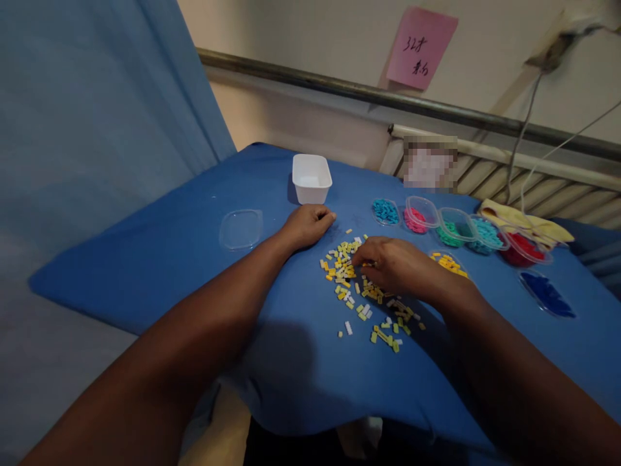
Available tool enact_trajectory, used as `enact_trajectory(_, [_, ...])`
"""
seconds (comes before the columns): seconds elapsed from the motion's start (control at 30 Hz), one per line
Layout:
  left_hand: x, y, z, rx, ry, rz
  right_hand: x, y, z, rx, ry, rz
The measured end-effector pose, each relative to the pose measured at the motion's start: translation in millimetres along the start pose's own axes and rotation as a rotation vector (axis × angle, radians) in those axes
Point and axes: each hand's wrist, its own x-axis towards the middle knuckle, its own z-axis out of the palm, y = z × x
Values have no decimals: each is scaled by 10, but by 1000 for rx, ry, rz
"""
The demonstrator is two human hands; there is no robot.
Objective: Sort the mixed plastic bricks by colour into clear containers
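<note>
Small building bricks (345,270) in yellow, pale green, white and tan lie in a loose spread pile on the blue cloth. My right hand (391,260) is over the pile, its fingers curled down among the bricks; what sits at the fingertips is too small to make out. To the left of the pile, my left hand (309,225) rests closed on the cloth, and anything inside it is hidden. Just behind that hand stands a white plastic tub (311,188), its visible inside bare. A clear lid (241,230) lies flat to the left.
Clear containers stand along the back right: blue pieces (385,211), pink pieces (416,221), green pieces (451,234), teal pieces (486,234), red pieces (521,249), yellow pieces (449,264) and dark blue pieces (548,292). A yellow cloth (543,228) lies behind them. A blue curtain (111,97) hangs left.
</note>
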Motion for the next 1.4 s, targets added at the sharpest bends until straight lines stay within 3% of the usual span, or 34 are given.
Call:
enact_trajectory(0.3, [10,-14,8,3,0,0,13,-189,-5,54,-18,4])
enact_trajectory(0.47, [11,3,-4,9,-5,10,58,-199,94,55,-30,17])
enact_trajectory(0.6, [3,3,-10,4,-6,6,-1,-138,8,116,-2,34])
enact_trajectory(0.77, [8,-23,-15,-5,-13,12,-382,234,-226,146,153,189])
enact_trajectory(0.93, [45,-39,-32,24,-11,6,-893,792,-191,-18,380,512])
enact_trajectory(1.1, [57,-16,-57,51,-6,-14,-1097,1087,-86,-157,283,700])
enact_trajectory(1.17, [57,-10,-58,57,-7,-20,-1097,1100,-78,-184,283,701])
enact_trajectory(1.27, [53,-11,-51,42,-8,-20,-1023,1000,-69,-155,420,652])
enact_trajectory(1.33, [46,-13,-44,28,-15,-12,-920,836,-56,-43,526,549])
enact_trajectory(1.4, [37,-11,-41,18,-20,0,-778,597,-47,131,532,376])
